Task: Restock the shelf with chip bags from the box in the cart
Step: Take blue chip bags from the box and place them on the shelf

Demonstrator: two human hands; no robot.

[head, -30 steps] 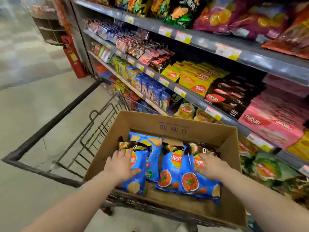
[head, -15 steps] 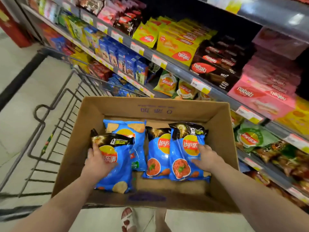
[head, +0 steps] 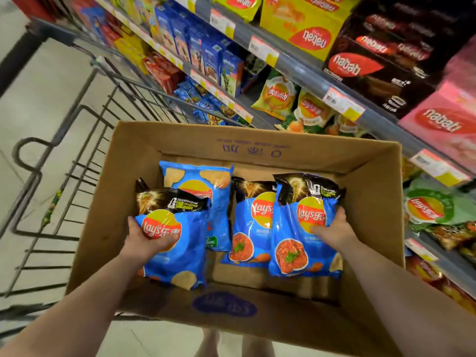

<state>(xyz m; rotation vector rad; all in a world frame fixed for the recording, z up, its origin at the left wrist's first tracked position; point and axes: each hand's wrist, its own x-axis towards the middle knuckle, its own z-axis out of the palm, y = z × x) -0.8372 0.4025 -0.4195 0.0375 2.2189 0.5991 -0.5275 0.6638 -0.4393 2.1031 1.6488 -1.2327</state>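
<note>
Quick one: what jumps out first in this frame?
The open cardboard box fills the centre, sitting in the wire cart. Inside it, the left hand grips the left blue bag and the right hand grips the right blue bag, with two middle bags lying between them. Packed snack shelves run along the right.

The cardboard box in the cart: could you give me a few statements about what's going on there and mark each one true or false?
1. The left hand grips the left bag and the right hand grips the right bag. True.
2. The box stands on the floor. False: it sits in the wire cart.
3. Two middle bags lie between the held ones, with no hand on them. True.
4. The bags in the box are green. False: all four are blue.
5. The shelf beside the cart is bare. False: snack packs fill it.
</note>
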